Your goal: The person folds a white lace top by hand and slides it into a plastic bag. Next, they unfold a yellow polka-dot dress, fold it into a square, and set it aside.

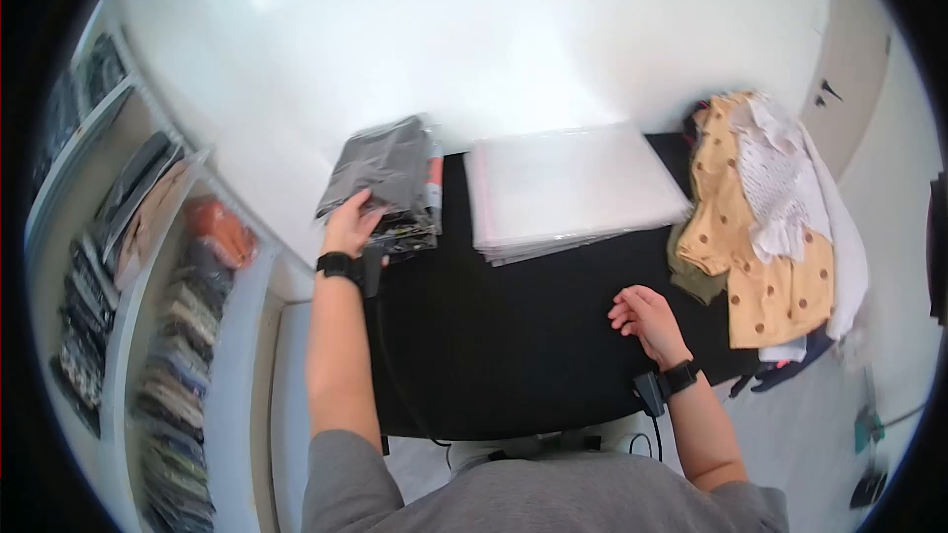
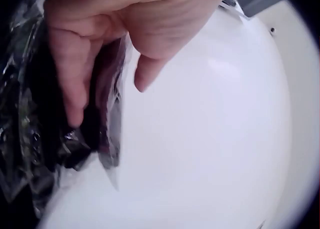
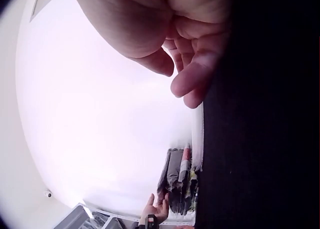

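My left hand (image 1: 353,225) rests at the near left edge of a dark grey folded garment in a clear plastic bag (image 1: 373,166), top of a stack of bagged clothes on the black table. In the left wrist view, the fingers and thumb of this hand (image 2: 115,29) stand apart about the edge of a plastic-wrapped pack (image 2: 111,104). My right hand (image 1: 647,321) hangs over the table's right part, fingers loosely curled and holding nothing. The right wrist view shows the same hand (image 3: 185,44), with the bagged stack (image 3: 177,174) beyond it.
A pile of clear plastic bags (image 1: 573,183) lies mid-table near the wall. Loose clothes, including a yellow dotted garment (image 1: 719,207) and a white one (image 1: 775,163), heap on the right edge of the black table (image 1: 513,336). Shelves of bagged clothes (image 1: 183,355) stand left.
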### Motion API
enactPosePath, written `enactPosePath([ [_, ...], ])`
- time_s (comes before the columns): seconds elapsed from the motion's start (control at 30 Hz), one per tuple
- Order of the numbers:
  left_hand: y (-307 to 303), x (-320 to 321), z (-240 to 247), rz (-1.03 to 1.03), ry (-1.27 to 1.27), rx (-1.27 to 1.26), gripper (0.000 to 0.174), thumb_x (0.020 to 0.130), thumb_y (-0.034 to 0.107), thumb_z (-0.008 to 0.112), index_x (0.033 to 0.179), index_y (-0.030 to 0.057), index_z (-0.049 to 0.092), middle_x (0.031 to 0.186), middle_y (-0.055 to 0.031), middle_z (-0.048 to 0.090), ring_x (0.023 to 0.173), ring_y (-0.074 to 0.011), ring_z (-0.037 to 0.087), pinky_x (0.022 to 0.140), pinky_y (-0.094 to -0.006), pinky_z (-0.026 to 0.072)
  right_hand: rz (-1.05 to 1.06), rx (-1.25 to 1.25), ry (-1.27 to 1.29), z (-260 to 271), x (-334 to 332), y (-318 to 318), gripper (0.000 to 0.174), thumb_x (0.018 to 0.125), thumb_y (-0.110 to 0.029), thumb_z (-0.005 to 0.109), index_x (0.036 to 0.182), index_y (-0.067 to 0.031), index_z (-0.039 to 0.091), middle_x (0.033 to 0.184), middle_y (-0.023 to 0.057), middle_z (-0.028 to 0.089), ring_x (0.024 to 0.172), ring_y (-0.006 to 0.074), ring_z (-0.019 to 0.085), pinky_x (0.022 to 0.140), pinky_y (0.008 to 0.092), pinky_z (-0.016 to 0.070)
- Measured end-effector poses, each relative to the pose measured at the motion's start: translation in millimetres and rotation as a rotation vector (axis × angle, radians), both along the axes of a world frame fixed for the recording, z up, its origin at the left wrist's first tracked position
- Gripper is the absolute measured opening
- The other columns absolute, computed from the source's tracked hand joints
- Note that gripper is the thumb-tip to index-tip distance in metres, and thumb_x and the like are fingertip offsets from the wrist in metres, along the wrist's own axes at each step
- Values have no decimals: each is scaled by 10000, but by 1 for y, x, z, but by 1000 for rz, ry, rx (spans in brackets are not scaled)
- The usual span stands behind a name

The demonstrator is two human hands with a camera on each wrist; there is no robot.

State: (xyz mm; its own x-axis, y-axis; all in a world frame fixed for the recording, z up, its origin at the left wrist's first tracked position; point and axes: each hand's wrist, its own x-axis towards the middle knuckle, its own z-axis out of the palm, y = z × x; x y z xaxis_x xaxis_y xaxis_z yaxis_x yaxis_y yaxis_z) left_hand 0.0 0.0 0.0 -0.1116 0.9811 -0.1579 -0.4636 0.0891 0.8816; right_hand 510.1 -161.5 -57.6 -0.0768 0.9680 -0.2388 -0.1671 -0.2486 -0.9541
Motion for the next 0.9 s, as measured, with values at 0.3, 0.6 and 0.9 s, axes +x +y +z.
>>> enactPosePath([
  [0.3,-55,106,-7,-298,330,-197,389,911,404,557,799,35,614,602,-51,622,456,-160,601,373,-201,447,0,2,77,4,-2,-7,183,952,-191,483,916,-30,563,762,74,636,643,129,617,565,227,505],
  [0.6,-73,185,-76,-496,-134,-171,212,946,165,503,960,-27,592,757,-96,644,611,-157,633,492,-184,509,-251,242,-192,63,71,29,223,876,-187,556,1039,-36,532,825,56,622,695,129,614,604,256,496],
  [0.9,-79,187,-70,-523,-162,-125,217,951,158,492,1008,-36,569,808,-104,639,666,-163,632,521,-187,513,-1191,-86,-1349,122,246,102,325,820,-195,525,1080,-10,586,1082,215,602,1057,369,560,912,436,446],
])
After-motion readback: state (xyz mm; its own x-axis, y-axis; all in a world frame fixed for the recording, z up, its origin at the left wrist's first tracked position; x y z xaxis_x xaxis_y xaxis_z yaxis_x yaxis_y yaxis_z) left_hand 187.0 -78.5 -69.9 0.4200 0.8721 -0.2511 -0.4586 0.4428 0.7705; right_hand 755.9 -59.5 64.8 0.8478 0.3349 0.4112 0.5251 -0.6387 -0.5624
